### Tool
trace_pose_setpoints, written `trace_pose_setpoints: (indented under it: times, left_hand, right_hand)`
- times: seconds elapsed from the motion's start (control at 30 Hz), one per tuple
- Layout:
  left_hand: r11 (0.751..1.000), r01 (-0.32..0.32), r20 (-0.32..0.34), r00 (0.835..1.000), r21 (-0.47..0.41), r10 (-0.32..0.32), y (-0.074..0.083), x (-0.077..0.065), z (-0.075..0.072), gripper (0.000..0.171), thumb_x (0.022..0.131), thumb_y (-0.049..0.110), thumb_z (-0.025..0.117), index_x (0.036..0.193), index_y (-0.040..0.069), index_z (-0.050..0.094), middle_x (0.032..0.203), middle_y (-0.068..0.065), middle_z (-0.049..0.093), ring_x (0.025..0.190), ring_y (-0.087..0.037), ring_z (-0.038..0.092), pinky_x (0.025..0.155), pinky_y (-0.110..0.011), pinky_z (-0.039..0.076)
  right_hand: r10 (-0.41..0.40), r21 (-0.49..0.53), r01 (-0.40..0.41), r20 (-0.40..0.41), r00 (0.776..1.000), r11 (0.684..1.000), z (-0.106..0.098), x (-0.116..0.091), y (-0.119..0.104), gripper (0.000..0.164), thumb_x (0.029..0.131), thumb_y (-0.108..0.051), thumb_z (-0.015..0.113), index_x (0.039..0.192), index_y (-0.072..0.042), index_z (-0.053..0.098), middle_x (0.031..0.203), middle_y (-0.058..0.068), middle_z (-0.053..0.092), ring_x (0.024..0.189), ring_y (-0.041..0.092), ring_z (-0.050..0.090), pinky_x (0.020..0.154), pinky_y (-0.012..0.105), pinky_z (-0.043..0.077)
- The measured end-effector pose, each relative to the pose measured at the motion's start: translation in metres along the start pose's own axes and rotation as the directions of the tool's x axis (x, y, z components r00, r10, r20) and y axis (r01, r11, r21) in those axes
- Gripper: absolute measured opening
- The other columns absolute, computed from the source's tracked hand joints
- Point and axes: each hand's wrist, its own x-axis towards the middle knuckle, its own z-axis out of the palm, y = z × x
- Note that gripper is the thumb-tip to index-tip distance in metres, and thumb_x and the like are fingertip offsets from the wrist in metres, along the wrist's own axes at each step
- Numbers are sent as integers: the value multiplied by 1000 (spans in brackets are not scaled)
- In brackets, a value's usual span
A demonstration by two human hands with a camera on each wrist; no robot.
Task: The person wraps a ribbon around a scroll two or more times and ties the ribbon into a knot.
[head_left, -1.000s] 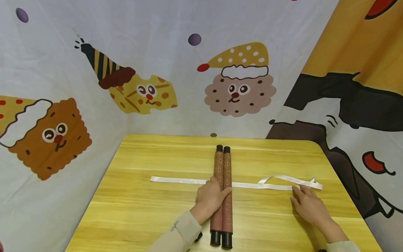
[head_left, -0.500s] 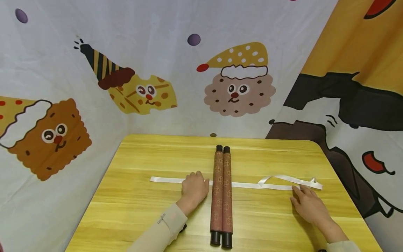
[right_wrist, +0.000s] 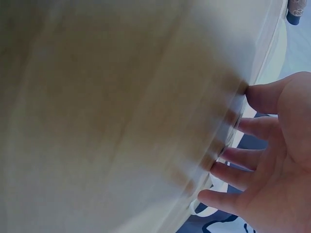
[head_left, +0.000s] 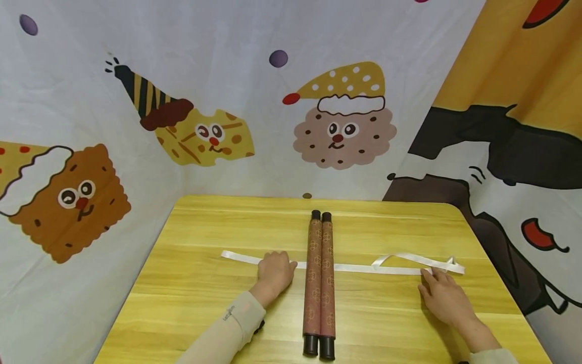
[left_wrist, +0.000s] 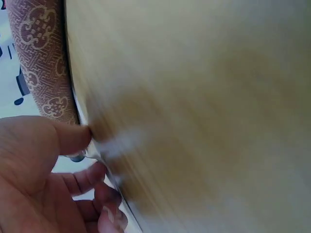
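**Left hand shifts from rolls to ribbon**

The left hand has left the two patterned rolls and now pinches the white ribbon, whose left end sits skewed. The ribbon runs beneath the rolls across the counter. The right hand touches its other side, fingers extended, not gripping. Work seemingly turns to the ribbon.

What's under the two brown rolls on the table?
White ribbon shows on both sides of the rolls, lined up as if passing beneath them across the wooden table. The stretch directly underneath is covered, so can't confirm.
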Motion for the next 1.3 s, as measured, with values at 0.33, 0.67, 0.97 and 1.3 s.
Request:
trace_pose_setpoints:
  times: [0.33, 0.67, 0.97, 1.3]
  left_hand:
    - [994, -74, -30, 997, -77, 72, -11, -1, 2, 25, 91, 28, 60, 71, 14, 60, 58, 0, 53, 52, -16, 48, 37, -31, 43]
    - [990, -64, -27, 998, -125, 61, -43, -14, -9, 28, 92, 24, 59, 66, 14, 54, 53, 1, 45, 49, -14, 41, 35, -26, 35]
    - [982, -14, -40, 999, -190, 6, -79, -20, -15, 22, 94, 22, 58, 74, 12, 57, 57, 0, 49, 51, -15, 43, 41, -30, 39]
    - [957, -14, -111, 994, -288, -19, -107, -18, -24, 19, 94, 17, 57, 79, 4, 57, 59, -3, 51, 48, -14, 44, 41, -27, 42]
  right_hand:
    - [11, 21, -11, 1, 1000, 1000, 3, -2, 3, 52, 94, -25, 55, 134, 7, 44, 133, 36, 34, 119, 54, 28, 84, 75, 30]
    - [22, 20, -22, -7, 1000, 1000, 2, -1, 1, 51, 94, -25, 54, 133, 6, 44, 132, 37, 36, 118, 54, 29, 85, 76, 29]
    - [30, 23, -30, 15, 999, 999, 2, -2, 2, 52, 95, -27, 52, 135, 5, 43, 133, 38, 34, 118, 54, 29, 85, 75, 29]
    - [28, 22, -29, 14, 999, 999, 2, -3, 1, 52, 95, -27, 53, 135, 5, 42, 134, 38, 33, 118, 55, 29, 85, 76, 28]
